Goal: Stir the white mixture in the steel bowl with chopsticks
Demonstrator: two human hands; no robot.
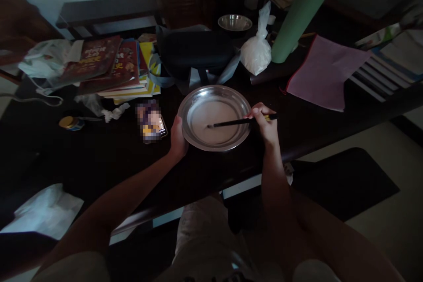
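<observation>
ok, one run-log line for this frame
left hand: holds metal bowl, left side | right hand: holds dark stick | stick tip: over pale contents

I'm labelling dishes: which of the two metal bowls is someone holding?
The front bowl, its left rim in the left hand; the back bowl stands untouched farther off, near the tied plastic bag.

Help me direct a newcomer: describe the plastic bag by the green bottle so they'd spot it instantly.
Across the dark table, find the tall green bottle. Left of its base sits the plastic bag. Its gathered, upright neck and bulging white body set it apart from the bottle and the metal bowl behind.
</observation>
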